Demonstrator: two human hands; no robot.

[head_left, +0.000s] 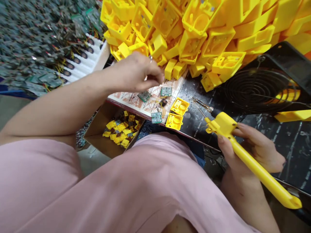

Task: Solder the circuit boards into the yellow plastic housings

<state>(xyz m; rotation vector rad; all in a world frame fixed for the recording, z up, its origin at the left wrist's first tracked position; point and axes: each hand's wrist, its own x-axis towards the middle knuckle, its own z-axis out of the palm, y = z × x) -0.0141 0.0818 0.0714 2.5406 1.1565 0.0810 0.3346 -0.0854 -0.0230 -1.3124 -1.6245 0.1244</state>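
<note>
Right hand [263, 151] grips soldering iron [224, 124]; left hand [138, 72] over circuit boards [166, 91]

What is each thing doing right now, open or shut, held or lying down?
left hand, fingers pinched above the circuit boards
right hand, closed around the soldering iron
circuit boards, loose, lying flat
yellow cases, open, lying flat
cardboard box, open, partly filled with yellow pieces
fan, cannot tell if spinning

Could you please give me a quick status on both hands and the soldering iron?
Right hand shut on soldering iron. Left hand pinched above circuit boards, grip contents unclear. Two yellow housings lie between the hands.
</note>
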